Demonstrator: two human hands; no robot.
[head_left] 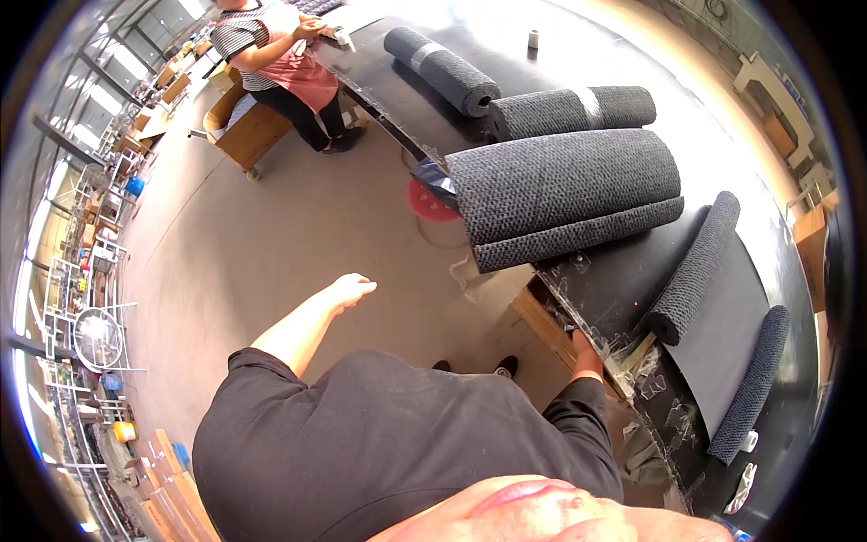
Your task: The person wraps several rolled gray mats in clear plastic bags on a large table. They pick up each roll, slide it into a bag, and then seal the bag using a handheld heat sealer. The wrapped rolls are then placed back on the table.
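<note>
My left hand (350,291) hangs over the floor, away from the table, its fingers apart and nothing in it. At the table's near edge, my right hand (585,348) reaches into an open wooden drawer (544,323) under the tabletop. Its fingers are mostly hidden there, beside small dark and shiny bits. Closest on the table lies a large, loosely rolled dark grey textured mat (569,190), overhanging the edge. Behind it lie two tighter rolls, a banded mat roll (442,70) and another banded mat roll (573,112). A thinner mat roll (695,271) rests on a flat dark sheet (731,321).
Another narrow roll (751,384) lies at the right, near a white glove (742,488). A tape roll (533,39) stands at the back. A red round stool (432,200) is beside the table. A co-worker (280,59) stands far left by a wheeled wooden box (248,135).
</note>
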